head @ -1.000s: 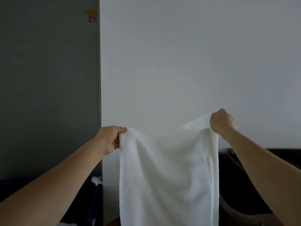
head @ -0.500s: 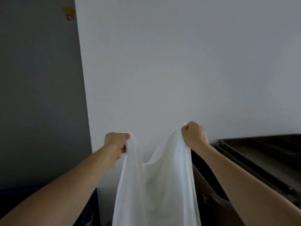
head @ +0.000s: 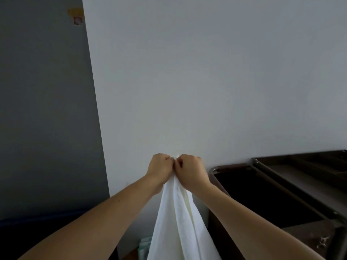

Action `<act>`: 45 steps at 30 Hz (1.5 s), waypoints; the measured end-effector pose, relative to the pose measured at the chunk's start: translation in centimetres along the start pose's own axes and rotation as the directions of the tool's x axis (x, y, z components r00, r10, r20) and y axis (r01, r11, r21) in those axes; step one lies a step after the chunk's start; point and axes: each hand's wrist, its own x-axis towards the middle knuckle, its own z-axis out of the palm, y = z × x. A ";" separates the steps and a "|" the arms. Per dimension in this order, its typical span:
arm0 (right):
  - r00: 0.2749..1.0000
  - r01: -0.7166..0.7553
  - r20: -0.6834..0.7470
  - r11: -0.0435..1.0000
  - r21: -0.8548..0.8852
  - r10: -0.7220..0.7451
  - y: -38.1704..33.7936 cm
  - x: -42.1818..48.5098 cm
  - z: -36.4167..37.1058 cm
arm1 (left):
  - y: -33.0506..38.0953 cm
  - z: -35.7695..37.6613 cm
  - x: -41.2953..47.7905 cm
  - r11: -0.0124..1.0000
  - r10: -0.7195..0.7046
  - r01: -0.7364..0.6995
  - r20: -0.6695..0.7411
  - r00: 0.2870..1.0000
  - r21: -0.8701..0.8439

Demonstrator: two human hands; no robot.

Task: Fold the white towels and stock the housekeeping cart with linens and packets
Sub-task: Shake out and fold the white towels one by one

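Gripping the upper edge of a white towel (head: 180,222), the left hand (head: 160,168) and the right hand (head: 190,170) meet knuckle to knuckle out in front of the person, each one clenched round a bunch of the cloth, with a small tip of white poking up between them. Both bare forearms reach in from the near corners of the view and converge at that point. The towel hangs straight down from the two fists, doubled on itself in long soft folds, widening toward the near edge, where its lower end runs out of sight. Just to the right of it stands the housekeeping cart (head: 232,167), dark brown, with a rounded rail framing a deep black opening; farther right its top tray (head: 300,160) shows shallow divided sections, their contents too dim to make out. Low down on the left of the towel, a few pale green packets (head: 144,246) stand near the floor, partly hidden by the cloth. Behind everything rises a plain white wall (head: 206,72), and on the left a grey panel (head: 43,109) carries a small yellow and red sticker (head: 77,15) near its top.
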 end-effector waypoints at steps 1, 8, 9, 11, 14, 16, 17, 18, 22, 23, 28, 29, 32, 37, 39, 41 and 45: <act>1.000 0.015 0.003 1.000 -0.010 -0.015 0.0 -0.2 0.1 | 0.0 0.1 -0.2 1.000 -0.005 0.005 0.005 1.000 -0.004; 0.922 -0.265 0.370 0.883 0.388 0.114 -0.7 0.4 -2.6 | 0.0 -0.9 -1.2 0.996 0.071 -0.062 0.156 0.985 -0.059; 0.894 -0.345 0.436 0.783 0.517 0.106 -0.5 0.5 -3.3 | -0.1 -1.2 -1.3 0.995 0.104 -0.100 0.189 0.977 -0.027; 0.849 -0.389 0.528 0.692 0.608 0.013 -0.1 1.0 -4.8 | -0.3 -1.4 -1.2 0.983 0.165 -0.179 0.214 0.963 0.047; 0.838 -0.324 0.545 0.774 0.543 -0.031 -0.1 2.1 -6.3 | 0.3 -1.8 -0.4 0.958 0.220 -0.241 0.141 0.965 0.153; 0.870 -0.267 0.492 0.813 0.517 -0.028 -0.3 2.8 -7.2 | 1.2 -2.6 0.0 0.964 0.230 -0.245 0.143 0.963 0.099; 0.893 -0.226 0.448 0.823 0.521 -0.038 -0.2 3.1 -7.8 | 1.8 -3.1 0.1 0.969 0.234 -0.244 0.168 0.958 0.040; 0.921 -0.174 0.385 0.828 0.533 -0.055 0.1 3.4 -8.3 | 2.4 -3.5 0.2 0.971 0.237 -0.238 0.196 0.951 -0.018; 0.983 0.017 0.146 0.835 0.550 -0.116 2.2 4.5 -9.7 | 7.2 -5.1 1.5 0.938 0.305 -0.243 0.253 0.918 -0.247; 0.974 0.012 0.180 0.824 0.566 -0.138 2.4 4.9 -10.1 | 9.0 -5.5 2.3 0.913 0.340 -0.249 0.265 0.902 -0.323; 0.932 -0.007 0.247 0.668 0.744 -0.266 0.4 8.0 -14.2 | 18.2 -8.5 7.0 0.857 0.434 -0.324 0.224 0.873 -0.401; 0.949 0.009 0.205 0.674 0.739 -0.238 -0.1 8.5 -15.0 | 19.1 -8.9 7.8 0.880 0.440 -0.385 0.170 0.882 -0.278; 0.971 0.016 0.188 0.821 0.570 -0.149 -0.3 9.0 -16.0 | 19.9 -9.4 9.4 0.854 0.515 -0.507 -0.046 0.856 0.120; 0.981 0.119 0.114 0.956 0.268 -0.154 1.0 6.9 -14.1 | 18.4 -9.0 9.9 0.827 0.543 -0.501 -0.130 0.830 0.254; 0.977 0.211 0.005 0.964 0.163 -0.214 1.5 5.5 -12.7 | 17.8 -8.4 9.9 0.852 0.515 -0.480 -0.169 0.840 0.209; 0.969 0.245 -0.021 0.957 0.155 -0.244 1.8 4.0 -11.0 | 17.2 -7.7 9.8 0.870 0.493 -0.472 -0.210 0.845 0.143; 0.959 0.284 -0.078 0.942 0.177 -0.274 3.0 1.9 -8.8 | 16.3 -7.1 9.9 0.874 0.475 -0.485 -0.282 0.833 0.040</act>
